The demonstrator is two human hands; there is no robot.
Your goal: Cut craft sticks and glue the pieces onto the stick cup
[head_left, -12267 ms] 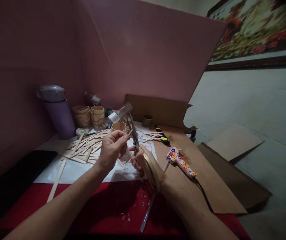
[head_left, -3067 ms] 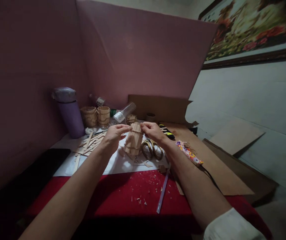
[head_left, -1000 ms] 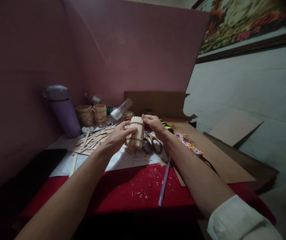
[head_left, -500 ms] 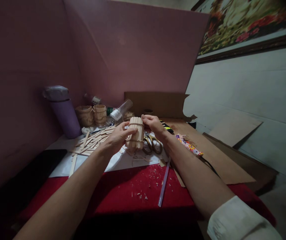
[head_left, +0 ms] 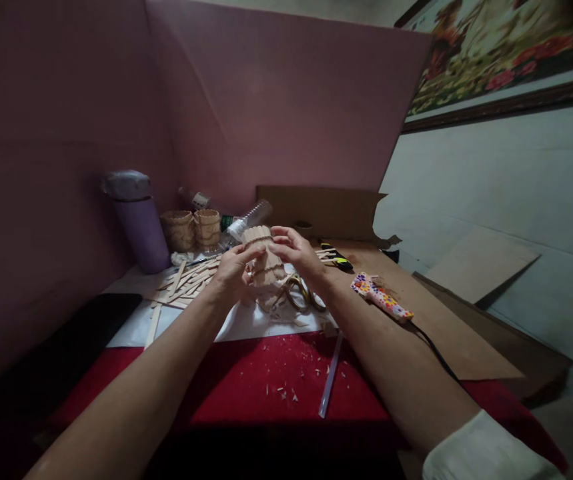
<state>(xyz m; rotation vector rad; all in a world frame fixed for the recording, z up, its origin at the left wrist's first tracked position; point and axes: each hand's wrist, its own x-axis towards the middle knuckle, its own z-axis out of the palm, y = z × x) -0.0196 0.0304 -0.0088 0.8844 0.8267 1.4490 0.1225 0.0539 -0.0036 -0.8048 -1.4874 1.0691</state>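
Observation:
A small cup of wooden craft sticks [head_left: 266, 270], bound with twine bands near its top and bottom, is held up over the table. My left hand [head_left: 233, 273] grips it from the left, with the thumb across its front. On the upper right side, the fingers of my right hand [head_left: 296, 252] rest against the cup with the tips bent. Scissors [head_left: 297, 293] with gold-coloured handles lie just below and behind my right hand. To the left of the cup is a pile of loose craft sticks [head_left: 193, 285] on white paper.
Two similar cups [head_left: 179, 230] stand at the back left beside a purple tumbler [head_left: 141, 230] and a plastic bottle [head_left: 253, 219]. On the right, a spotted glue gun [head_left: 381, 298] lies on cardboard [head_left: 446, 333], near a utility knife [head_left: 337, 256]. A glue stick [head_left: 331, 380] crosses the red cloth [head_left: 236, 387].
The cup has turned and tilted in my hands, shifting slightly left. My right hand has moved from its top corner to its upper side. The view has shifted slightly.

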